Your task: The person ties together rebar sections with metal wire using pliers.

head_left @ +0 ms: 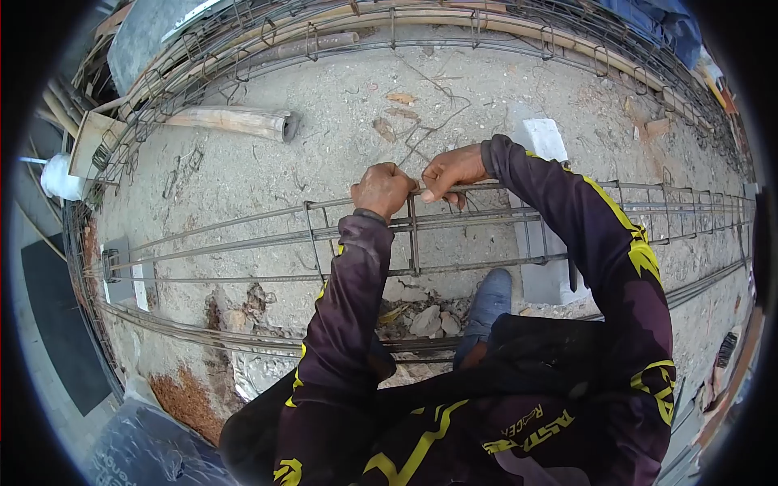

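Observation:
A long rebar cage [478, 217] of thin steel rods and square stirrups crosses in front of me. My left hand [385, 192] is closed at its far rod, where a stirrup [414, 235] meets the rod. Just to the right, my right hand [455, 172] has its fingers curled and its thumb and forefinger pressed close to that same joint. Whatever small thing may be between those fingertips is hidden. Another stirrup [312, 235] stands on the rods left of my left hand. The two hands nearly touch.
White blocks [545, 142] lie beneath the cage's right part. Loose rods [203, 336] run near my shoe [489, 304]. Stone rubble [425, 321] lies beside it. Beyond are a bamboo piece [231, 121] and more rebar cages [486, 36]. A bent wire [433, 130] lies on the ground.

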Motion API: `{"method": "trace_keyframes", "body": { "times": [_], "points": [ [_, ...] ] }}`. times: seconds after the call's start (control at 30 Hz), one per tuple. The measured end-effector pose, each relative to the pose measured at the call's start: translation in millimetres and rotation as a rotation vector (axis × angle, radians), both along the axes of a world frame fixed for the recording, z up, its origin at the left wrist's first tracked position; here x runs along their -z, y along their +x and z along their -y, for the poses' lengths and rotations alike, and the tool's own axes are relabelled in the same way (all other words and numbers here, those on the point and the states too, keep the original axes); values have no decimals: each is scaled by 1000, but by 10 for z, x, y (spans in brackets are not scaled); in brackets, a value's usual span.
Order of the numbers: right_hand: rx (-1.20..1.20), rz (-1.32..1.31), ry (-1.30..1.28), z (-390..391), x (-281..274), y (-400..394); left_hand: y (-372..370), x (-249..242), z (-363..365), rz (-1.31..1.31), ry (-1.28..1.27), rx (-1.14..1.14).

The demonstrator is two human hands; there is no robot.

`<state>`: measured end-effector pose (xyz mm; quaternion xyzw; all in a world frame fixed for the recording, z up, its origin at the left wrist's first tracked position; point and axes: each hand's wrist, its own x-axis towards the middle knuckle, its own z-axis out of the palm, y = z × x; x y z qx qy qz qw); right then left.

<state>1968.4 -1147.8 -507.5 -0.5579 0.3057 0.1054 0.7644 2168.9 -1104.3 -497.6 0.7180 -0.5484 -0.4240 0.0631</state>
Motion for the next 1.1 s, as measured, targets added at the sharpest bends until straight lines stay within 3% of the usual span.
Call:
{"method": "trace_keyframes", "body": {
  "times": [0.1,0.13,0.23,0.27,0.37,0.4,0.5,0.63,0.73,0.8,0.83,0.93,1.03,1.1],
  "points": [
    [-219,-114,-213,-109,-109,57,-20,-74,24,15,57,18],
    [-202,-155,-227,-106,-52,45,-24,-92,28,41,52,50],
    [-201,-265,-590,-218,-337,22,-50,-59,20,91,-44,34],
    [-56,-298,-697,-350,-382,11,-69,-93,13,129,-39,49],
    [57,-440,-1460,-768,-546,46,-76,-105,-4,126,-57,54],
    [21,-446,-1557,-877,-652,84,-77,-93,-5,126,-69,49],
    [-62,-402,-1572,-1050,-658,94,-66,-127,-4,106,-37,71],
    [162,-154,-1473,-1020,-742,163,2,-245,65,44,85,136],
    [369,-76,-1148,-1017,-954,312,-37,-228,58,51,78,137],
    [390,-286,-741,-855,-1039,253,-21,-196,61,78,40,117],
    [388,-385,-536,-785,-1070,234,-34,-157,43,96,15,102],
    [163,-493,-432,-761,-1131,259,-53,-169,36,120,-4,86],
    [-26,-381,-932,-830,-797,187,-43,-135,22,110,-26,92],
    [-32,-329,-981,-836,-686,157,-42,-116,9,113,-63,93]
  ]
}}
